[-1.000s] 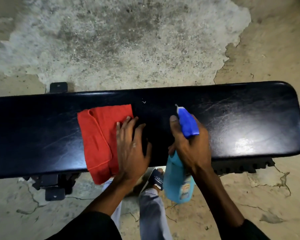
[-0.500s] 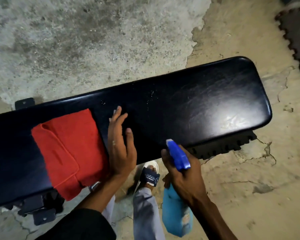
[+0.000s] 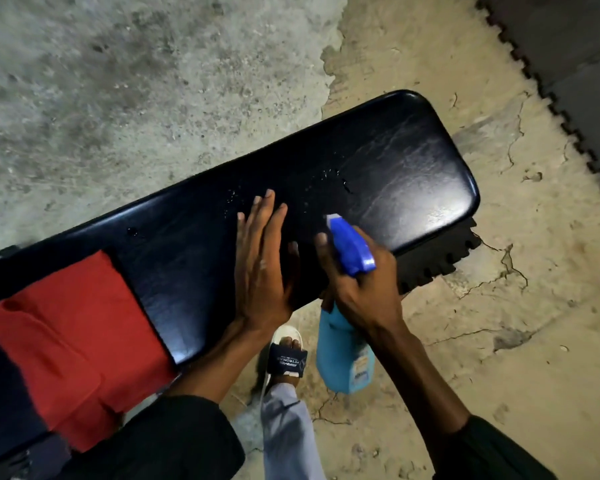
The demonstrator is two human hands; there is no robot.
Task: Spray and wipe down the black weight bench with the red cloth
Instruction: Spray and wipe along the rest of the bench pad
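The black weight bench [image 3: 395, 168] runs diagonally from lower left to upper right, with small wet droplets on its middle. A folded red cloth [image 3: 70, 341] lies on the bench's left part, hanging over the near edge. My left hand [image 3: 262, 261] rests flat on the pad with straight fingers, to the right of the cloth and apart from it. My right hand [image 3: 361, 289] grips a blue spray bottle [image 3: 343, 355] by its neck, the darker blue nozzle head pointing at the bench's right half.
Rough concrete floor surrounds the bench. Dark interlocking floor mats [image 3: 568, 64] lie at the upper right, and another mat piece [image 3: 433, 258] shows under the bench's right end. My foot in a sandal [image 3: 286, 358] stands by the bench's near edge.
My left hand has left the red cloth and slid right along the pad. The bottle has moved right toward the bench's end. More droplets show on the pad. The view has swung right.
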